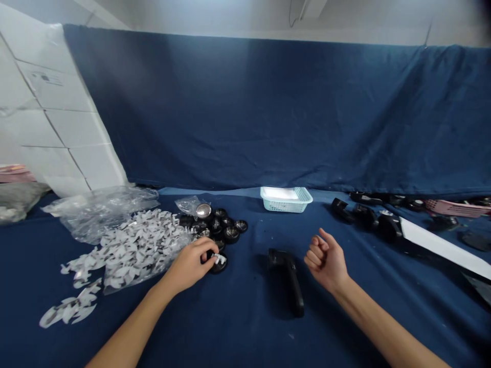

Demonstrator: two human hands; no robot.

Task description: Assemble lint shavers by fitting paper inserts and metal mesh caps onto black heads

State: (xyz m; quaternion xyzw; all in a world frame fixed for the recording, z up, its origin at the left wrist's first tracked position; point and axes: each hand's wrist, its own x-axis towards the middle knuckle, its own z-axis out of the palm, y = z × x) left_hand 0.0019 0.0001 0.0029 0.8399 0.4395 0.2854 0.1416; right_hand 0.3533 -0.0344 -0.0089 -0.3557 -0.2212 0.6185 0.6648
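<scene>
My left hand (195,263) is closed in a pinch at a black round cap (218,268). A small white piece (220,259) shows on top of the cap, by my fingertips. Beyond that hand sits a cluster of similar black round caps (231,234), one with a silvery mesh face (203,210). My right hand (326,260) hovers curled into a loose fist, thumb pointing up; the inside of the fist is hidden. Between my hands a black housing with a handle (292,281), shaped like a hair dryer, lies on the blue cloth.
Left of the caps, white cut pieces (141,243) lie heaped partly on clear plastic bags (103,209). A light blue basket (286,206) stands at the back. Black curved parts (364,217), a long white strip (445,248) and a pink basket (456,208) are at right.
</scene>
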